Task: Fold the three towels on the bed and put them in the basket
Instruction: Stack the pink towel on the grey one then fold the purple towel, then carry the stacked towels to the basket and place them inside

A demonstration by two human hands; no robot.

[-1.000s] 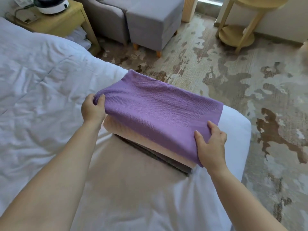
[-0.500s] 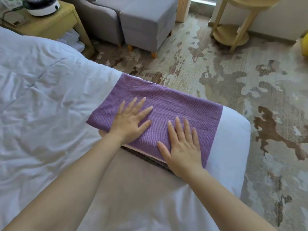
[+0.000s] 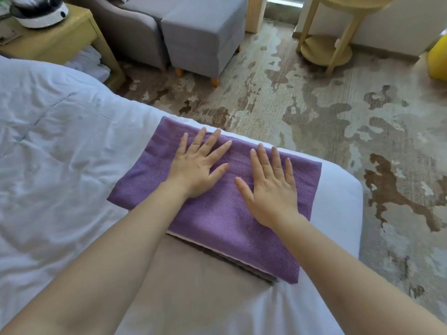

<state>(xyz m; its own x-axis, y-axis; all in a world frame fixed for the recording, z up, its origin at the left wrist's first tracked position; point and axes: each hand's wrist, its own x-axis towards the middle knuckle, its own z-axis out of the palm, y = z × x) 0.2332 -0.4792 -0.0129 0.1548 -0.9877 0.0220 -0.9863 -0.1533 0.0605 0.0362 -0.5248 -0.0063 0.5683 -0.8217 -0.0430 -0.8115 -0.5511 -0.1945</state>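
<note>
A folded purple towel (image 3: 222, 226) lies on top of a stack at the corner of the white bed (image 3: 60, 153). Under it show the thin edge of a beige towel (image 3: 193, 241) and the edge of a dark grey towel (image 3: 237, 262). My left hand (image 3: 198, 165) lies flat with spread fingers on the purple towel's far left part. My right hand (image 3: 271, 184) lies flat on its right part. Both hands press down and hold nothing. No basket is in view.
A grey armchair (image 3: 135, 27) and grey footstool (image 3: 203, 37) stand beyond the bed. A yellow nightstand (image 3: 79, 37) with a white appliance (image 3: 41, 13) is at the top left. A round wooden side table (image 3: 338, 32) stands at the top right, a yellow object (image 3: 439, 61) at the right edge. Patterned carpet (image 3: 314, 112) covers the floor.
A second ago both hands gripped the purple towel's ends above the stack. They laid it down, then slid flat across it away from me.
</note>
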